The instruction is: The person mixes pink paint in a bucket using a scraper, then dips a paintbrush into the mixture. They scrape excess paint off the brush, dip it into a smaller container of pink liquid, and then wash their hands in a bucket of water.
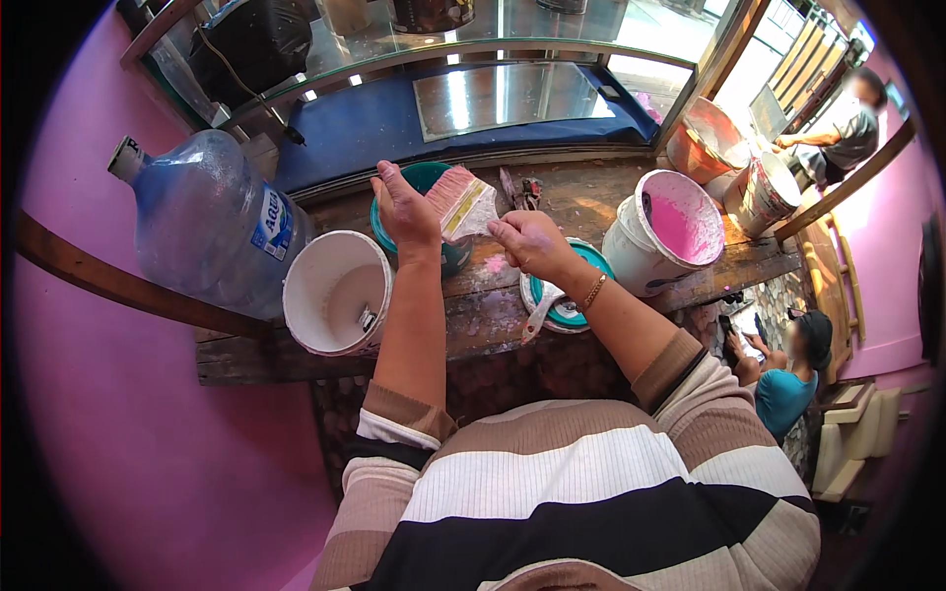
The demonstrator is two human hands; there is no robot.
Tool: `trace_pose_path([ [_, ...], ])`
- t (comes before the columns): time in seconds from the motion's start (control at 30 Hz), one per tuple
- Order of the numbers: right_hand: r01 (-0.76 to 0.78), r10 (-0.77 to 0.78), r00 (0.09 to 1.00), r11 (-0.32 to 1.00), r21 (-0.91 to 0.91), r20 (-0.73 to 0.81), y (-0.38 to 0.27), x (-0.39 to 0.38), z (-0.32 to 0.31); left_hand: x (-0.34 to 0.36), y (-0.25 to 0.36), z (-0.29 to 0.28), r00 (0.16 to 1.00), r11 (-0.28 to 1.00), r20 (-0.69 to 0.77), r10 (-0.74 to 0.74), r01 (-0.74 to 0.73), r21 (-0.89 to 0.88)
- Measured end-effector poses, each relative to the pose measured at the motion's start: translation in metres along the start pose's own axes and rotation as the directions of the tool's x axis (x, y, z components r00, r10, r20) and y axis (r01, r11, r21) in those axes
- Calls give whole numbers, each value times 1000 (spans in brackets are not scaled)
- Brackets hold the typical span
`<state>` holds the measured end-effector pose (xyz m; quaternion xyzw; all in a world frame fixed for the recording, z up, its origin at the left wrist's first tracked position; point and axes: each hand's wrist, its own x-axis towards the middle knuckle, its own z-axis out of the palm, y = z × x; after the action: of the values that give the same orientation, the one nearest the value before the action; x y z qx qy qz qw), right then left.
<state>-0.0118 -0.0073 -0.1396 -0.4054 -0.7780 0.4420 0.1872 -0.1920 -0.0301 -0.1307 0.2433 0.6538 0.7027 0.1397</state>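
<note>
A large clear water jug (pixel 202 222) is lying tilted at the far left of the wooden plank (pixel 473 305), its capped neck pointing up and away. Just beside it, a white bucket (pixel 338 293) is tipping toward the person, its pale inside showing. The left hand (pixel 404 209) is rising above the plank, its fingers closing on the handle end of a wide paintbrush (pixel 461 202), whose pink-stained bristles are fanning up and to the right; the brush is hovering over a teal container (pixel 426 177) that is sitting partly hidden behind the hand. The right hand (pixel 527 241) is curling in a loose fist just to the right of the brush, its fingers drawn together at the brush's lower edge; whether it is actually pinching the brush cannot be told. Under that wrist, a teal-rimmed lid or tin (pixel 567 305) is resting on the plank with a pale stick lying across it. Further right, a white bucket of pink paint (pixel 662 231) is standing upright, and two more buckets (pixel 734 167) are sitting behind it. Below at the right edge, a seated person in a teal shirt (pixel 783 379) is looking down at a phone.
</note>
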Motion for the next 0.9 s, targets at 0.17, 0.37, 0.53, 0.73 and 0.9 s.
trace_pose_path([
  [0.17,-94,102,994,978,-185,32,1,0,-4,-3,5,-1,998,992,61,34,-41,121],
  [0.37,-19,-1,998,941,-337,-59,-5,-4,-4,1,1,-6,985,962,-23,173,-164,220],
  [0.53,87,-152,951,968,-237,-270,-39,-20,-16,-3,15,-10,956,936,-140,259,-212,282],
  [0.73,279,-469,850,786,-551,-238,-18,-22,5,-10,26,-2,951,938,-117,285,-252,236],
  [0.9,250,-385,877,877,-410,-289,-20,-22,6,-5,16,-7,929,894,-132,346,-283,346],
])
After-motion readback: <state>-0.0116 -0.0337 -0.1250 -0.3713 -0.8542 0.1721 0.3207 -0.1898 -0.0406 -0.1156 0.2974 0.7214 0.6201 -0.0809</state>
